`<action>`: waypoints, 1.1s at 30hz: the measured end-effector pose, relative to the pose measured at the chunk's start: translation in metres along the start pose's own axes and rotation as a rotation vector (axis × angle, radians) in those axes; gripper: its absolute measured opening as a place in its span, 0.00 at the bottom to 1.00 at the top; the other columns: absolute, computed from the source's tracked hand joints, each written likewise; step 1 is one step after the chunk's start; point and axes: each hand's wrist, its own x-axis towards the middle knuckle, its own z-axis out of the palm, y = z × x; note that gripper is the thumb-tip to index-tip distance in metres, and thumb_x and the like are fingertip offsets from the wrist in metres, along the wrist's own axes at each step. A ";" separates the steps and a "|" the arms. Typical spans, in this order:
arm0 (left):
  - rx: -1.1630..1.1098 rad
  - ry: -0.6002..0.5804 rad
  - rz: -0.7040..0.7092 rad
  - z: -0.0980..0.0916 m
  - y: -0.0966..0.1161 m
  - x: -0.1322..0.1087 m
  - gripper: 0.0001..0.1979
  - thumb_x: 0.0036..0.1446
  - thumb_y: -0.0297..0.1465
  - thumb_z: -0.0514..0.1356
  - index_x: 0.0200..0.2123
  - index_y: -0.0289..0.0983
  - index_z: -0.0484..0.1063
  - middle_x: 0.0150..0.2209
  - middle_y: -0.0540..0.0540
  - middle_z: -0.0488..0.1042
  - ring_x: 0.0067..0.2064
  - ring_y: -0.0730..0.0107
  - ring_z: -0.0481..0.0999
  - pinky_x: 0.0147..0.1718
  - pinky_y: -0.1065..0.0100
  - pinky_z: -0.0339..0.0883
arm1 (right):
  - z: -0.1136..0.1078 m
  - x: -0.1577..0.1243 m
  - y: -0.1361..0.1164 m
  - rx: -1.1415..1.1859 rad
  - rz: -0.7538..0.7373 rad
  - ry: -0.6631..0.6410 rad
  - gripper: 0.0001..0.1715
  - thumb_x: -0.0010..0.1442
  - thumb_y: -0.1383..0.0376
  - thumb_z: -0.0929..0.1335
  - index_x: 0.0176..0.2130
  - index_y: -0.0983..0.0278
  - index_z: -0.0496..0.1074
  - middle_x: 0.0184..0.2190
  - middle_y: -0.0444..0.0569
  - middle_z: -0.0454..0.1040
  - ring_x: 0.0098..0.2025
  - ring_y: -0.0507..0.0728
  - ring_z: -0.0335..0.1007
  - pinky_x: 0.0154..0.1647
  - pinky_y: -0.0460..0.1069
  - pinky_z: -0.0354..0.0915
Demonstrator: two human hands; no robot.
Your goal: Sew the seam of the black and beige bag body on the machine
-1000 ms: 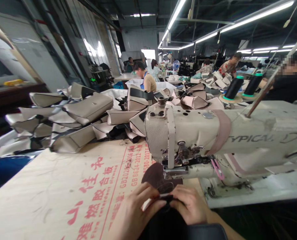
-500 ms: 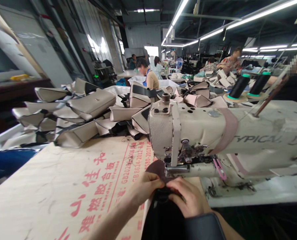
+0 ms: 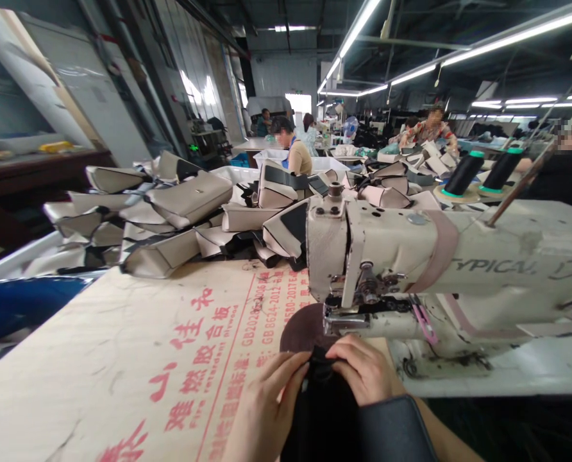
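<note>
L hand & R hand both clamped on a black piece of material, fingers pinching its top edge, at near side of plywood worktop. Round dark brown piece lies just beyond the hands, w/ its far edge by the presser foot of the sewing mach., on the right. Beige bag panels piled far left; black thread cones stand far right.
</note>
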 end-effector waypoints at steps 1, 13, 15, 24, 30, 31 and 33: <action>-0.007 -0.029 0.021 -0.002 0.000 0.004 0.11 0.61 0.31 0.51 0.40 0.41 0.72 0.38 0.47 0.74 0.39 0.70 0.74 0.39 0.73 0.69 | -0.001 -0.001 0.000 0.006 -0.001 -0.008 0.09 0.62 0.69 0.60 0.38 0.62 0.69 0.34 0.47 0.71 0.37 0.51 0.68 0.38 0.44 0.64; 0.077 -0.239 0.228 -0.008 -0.017 0.022 0.13 0.61 0.28 0.52 0.47 0.43 0.69 0.34 0.50 0.71 0.37 0.73 0.72 0.36 0.74 0.67 | -0.015 0.003 0.002 0.074 0.028 -0.169 0.08 0.62 0.69 0.61 0.40 0.63 0.68 0.36 0.47 0.71 0.39 0.51 0.68 0.41 0.44 0.64; 0.137 -0.211 0.279 -0.004 -0.015 0.023 0.14 0.62 0.27 0.49 0.46 0.42 0.70 0.34 0.48 0.71 0.36 0.71 0.72 0.35 0.73 0.67 | -0.014 0.003 0.003 0.071 0.046 -0.160 0.08 0.62 0.69 0.61 0.40 0.63 0.68 0.36 0.47 0.71 0.39 0.52 0.68 0.40 0.44 0.64; 0.023 -0.218 0.056 0.005 -0.007 0.038 0.12 0.63 0.31 0.48 0.40 0.38 0.71 0.36 0.45 0.70 0.39 0.68 0.71 0.39 0.69 0.67 | -0.009 0.009 -0.001 0.004 0.065 -0.203 0.11 0.64 0.68 0.58 0.42 0.63 0.66 0.36 0.49 0.68 0.39 0.53 0.65 0.39 0.45 0.61; -0.197 -0.304 -0.171 -0.007 -0.028 0.021 0.16 0.60 0.39 0.52 0.48 0.44 0.71 0.47 0.46 0.71 0.49 0.65 0.70 0.49 0.65 0.64 | -0.007 0.011 -0.003 -0.013 0.060 -0.181 0.11 0.65 0.66 0.57 0.38 0.65 0.67 0.31 0.47 0.67 0.35 0.52 0.64 0.35 0.44 0.58; -0.246 -0.335 -0.220 -0.009 -0.032 0.012 0.18 0.59 0.40 0.52 0.52 0.46 0.67 0.51 0.48 0.69 0.53 0.64 0.68 0.53 0.64 0.61 | -0.007 0.011 -0.002 -0.004 0.056 -0.186 0.11 0.65 0.66 0.57 0.38 0.65 0.67 0.31 0.47 0.67 0.35 0.52 0.64 0.35 0.44 0.57; -0.320 -0.341 -0.309 -0.009 -0.040 -0.003 0.20 0.60 0.42 0.50 0.55 0.47 0.64 0.55 0.51 0.68 0.57 0.63 0.64 0.57 0.63 0.56 | -0.006 0.011 -0.002 0.012 0.059 -0.182 0.12 0.65 0.66 0.58 0.38 0.65 0.68 0.31 0.48 0.67 0.35 0.52 0.64 0.36 0.44 0.57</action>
